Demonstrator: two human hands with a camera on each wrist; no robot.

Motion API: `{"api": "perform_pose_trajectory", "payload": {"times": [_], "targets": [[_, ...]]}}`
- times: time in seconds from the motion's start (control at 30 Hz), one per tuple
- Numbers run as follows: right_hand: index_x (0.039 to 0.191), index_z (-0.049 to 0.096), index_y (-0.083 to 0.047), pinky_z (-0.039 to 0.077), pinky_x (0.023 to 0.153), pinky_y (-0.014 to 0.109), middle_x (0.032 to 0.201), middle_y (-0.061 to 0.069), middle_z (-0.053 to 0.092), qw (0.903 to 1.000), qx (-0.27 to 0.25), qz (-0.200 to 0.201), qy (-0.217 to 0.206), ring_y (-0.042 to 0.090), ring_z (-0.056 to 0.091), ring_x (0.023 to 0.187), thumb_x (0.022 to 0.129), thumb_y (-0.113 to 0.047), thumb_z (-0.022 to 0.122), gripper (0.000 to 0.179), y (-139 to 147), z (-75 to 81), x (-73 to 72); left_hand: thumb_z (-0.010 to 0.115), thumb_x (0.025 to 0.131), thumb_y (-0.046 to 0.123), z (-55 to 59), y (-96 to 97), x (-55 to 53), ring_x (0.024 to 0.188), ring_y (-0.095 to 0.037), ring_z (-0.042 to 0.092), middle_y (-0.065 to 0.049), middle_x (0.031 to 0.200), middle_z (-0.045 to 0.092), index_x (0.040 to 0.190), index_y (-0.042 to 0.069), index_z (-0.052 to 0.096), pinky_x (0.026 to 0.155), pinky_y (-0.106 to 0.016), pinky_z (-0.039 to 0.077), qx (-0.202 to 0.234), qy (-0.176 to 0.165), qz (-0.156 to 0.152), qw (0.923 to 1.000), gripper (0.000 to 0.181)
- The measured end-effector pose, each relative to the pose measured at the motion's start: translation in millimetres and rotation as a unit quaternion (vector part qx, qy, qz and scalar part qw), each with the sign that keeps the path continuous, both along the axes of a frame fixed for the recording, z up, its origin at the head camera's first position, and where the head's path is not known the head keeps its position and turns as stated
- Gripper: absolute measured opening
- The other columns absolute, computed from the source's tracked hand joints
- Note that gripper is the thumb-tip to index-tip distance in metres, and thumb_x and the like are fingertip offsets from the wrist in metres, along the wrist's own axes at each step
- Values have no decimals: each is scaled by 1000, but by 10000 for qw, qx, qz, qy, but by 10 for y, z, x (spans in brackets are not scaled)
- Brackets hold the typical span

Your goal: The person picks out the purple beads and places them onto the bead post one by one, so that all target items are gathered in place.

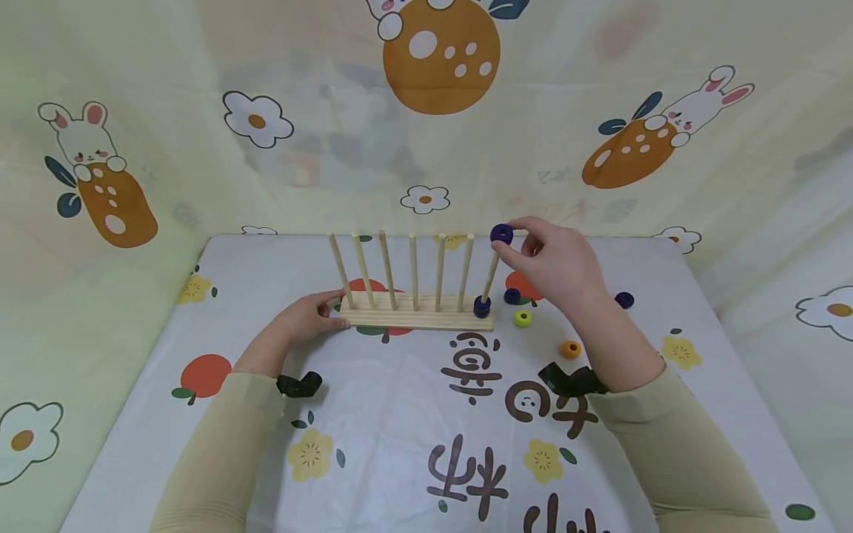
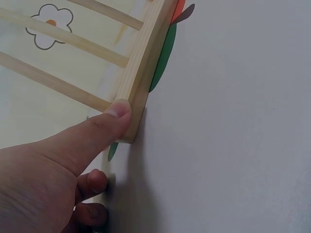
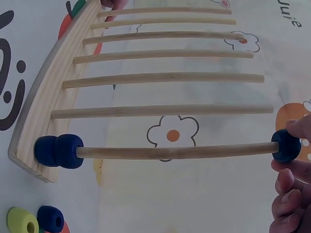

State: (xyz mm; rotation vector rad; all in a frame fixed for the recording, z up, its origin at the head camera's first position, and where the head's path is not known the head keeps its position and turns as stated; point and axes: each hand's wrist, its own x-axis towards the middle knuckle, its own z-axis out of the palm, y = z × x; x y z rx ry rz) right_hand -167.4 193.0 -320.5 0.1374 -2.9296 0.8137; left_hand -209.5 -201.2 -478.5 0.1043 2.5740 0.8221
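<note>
On my feed, a white fruit-and-flower-printed tablecloth (image 1: 380,414) meets a cream rabbit-print curtain (image 1: 320,52). Leftmost, the left hand (image 1: 300,320) grips the pale wooden seven-peg rack's (image 1: 413,320) end; rightward, the right hand (image 1: 560,260) pinches a round dark-blue bead (image 3: 286,146) at the rightmost peg's (image 1: 490,277) tip.

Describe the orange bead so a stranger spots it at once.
In the head view, find the seven-pegged wooden rack. Look right of it and slightly nearer the viewer, past the yellow-green bead, for the orange bead lying loose on the white cloth. Its colour singles it out: the dark blue beads nearby look nothing like it.
</note>
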Motion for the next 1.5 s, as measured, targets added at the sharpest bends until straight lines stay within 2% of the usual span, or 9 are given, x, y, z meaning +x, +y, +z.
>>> {"api": "perform_pose_trajectory", "payload": {"times": [0.43,0.77,1.07,1.5], "targets": [[135,60,-18,40,64,37,84,5,60,10000,1,-7,-72,25,51,76,92,-58,60,59,16,-80,-15,74,89,38,10,3,22,83,-22,45,-7,91,48,153,23,41,69,-35,34,11,82,8,10000,74],[135,61,-18,40,64,37,84,6,59,9999,77,-57,-84,25,51,77,92,-59,60,59,28,-76,-8,75,89,37,71,41,43,83,-23,44,-7,90,46,153,22,41,69,-35,34,15,56,10,10000,73],[132,63,-23,39,63,37,80,4,58,10000,5,-16,4,24,51,71,91,-61,59,56,11,-73,-12,74,89,39,11,7,17,84,-23,45,-7,91,47,153,23,40,69,-35,35,2,4,15,10000,74],[129,64,-22,39,64,37,82,4,58,10000,12,1,-67,24,51,74,91,-60,60,54,39,-100,-22,75,89,38,25,6,24,83,-23,45,-8,91,48,153,23,41,68,-35,35,49,4,16,10000,74]]}}
